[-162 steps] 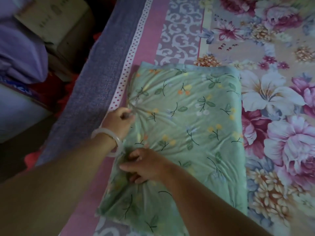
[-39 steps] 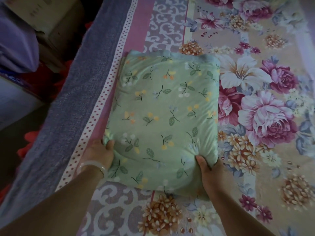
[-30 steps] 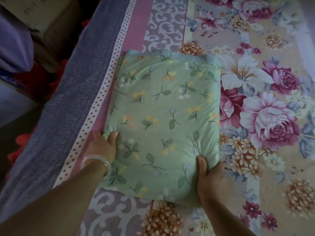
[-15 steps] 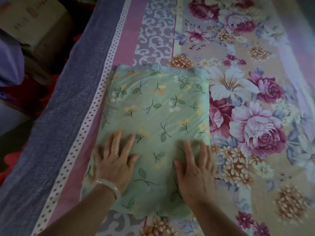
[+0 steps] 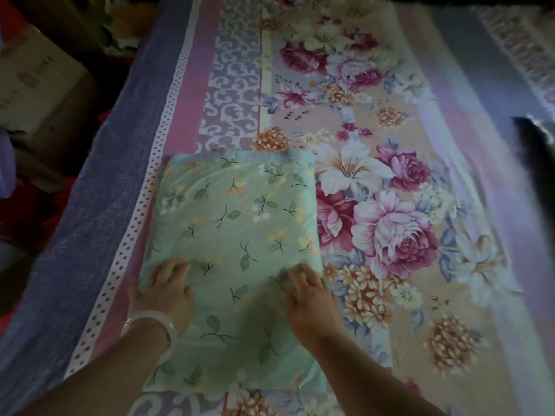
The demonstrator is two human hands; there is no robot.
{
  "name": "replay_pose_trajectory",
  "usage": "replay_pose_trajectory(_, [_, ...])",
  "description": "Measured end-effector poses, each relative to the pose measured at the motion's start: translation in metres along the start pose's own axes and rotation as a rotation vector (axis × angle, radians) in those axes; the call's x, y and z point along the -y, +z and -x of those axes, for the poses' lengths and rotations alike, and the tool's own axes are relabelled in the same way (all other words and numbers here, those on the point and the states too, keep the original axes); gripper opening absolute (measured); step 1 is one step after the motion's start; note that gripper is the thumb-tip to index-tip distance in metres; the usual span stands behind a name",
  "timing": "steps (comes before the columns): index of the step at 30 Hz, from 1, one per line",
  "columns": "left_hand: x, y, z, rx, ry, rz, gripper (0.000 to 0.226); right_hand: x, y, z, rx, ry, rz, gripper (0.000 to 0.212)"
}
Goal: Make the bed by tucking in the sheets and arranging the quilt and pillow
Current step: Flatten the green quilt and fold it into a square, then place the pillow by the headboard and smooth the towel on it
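Head view: a green floral pillow [image 5: 234,235] is pressed flat on the flowered sheet [image 5: 375,145].
The pillow is laid by the sheet's left border. The left hand [image 5: 163,291], banded by a pale bracelet [image 5: 156,322], and the right hand [image 5: 310,304] are rested on its near half, fingers straight, nothing gripped.

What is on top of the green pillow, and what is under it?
The left hand and right hand lie flat on the near half of the pillow. Under it lies the floral bedsheet; the part beneath is covered and cannot be seen.
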State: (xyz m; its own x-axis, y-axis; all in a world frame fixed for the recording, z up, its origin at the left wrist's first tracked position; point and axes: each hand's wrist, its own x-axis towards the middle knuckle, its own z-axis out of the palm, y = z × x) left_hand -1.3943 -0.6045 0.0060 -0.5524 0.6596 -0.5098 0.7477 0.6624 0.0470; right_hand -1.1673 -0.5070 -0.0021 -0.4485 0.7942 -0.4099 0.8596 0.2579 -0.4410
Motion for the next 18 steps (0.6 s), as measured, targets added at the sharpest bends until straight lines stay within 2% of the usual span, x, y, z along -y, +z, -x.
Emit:
replay_pose_trajectory(3, [-0.01,-0.007,0.01,0.017,0.013,-0.067,0.055,-0.005,-0.017,0.014,-0.117,-0.026,-0.106,0.03])
replay_pose_trajectory(9, [-0.063,-0.011,0.036,-0.14,0.072,-0.032,0.058,-0.044,-0.059,0.041,-0.204,-0.018,-0.163,0.027])
replay_pose_trajectory(14, [-0.162,-0.005,0.07,-0.177,0.146,0.022,0.061,-0.111,-0.109,0.071,-0.243,0.047,-0.144,0.032])
replay_pose_trajectory(18, [-0.275,0.007,0.111,-0.175,0.315,0.079,0.063,-0.197,-0.158,0.109,-0.237,0.117,-0.154,0.036])
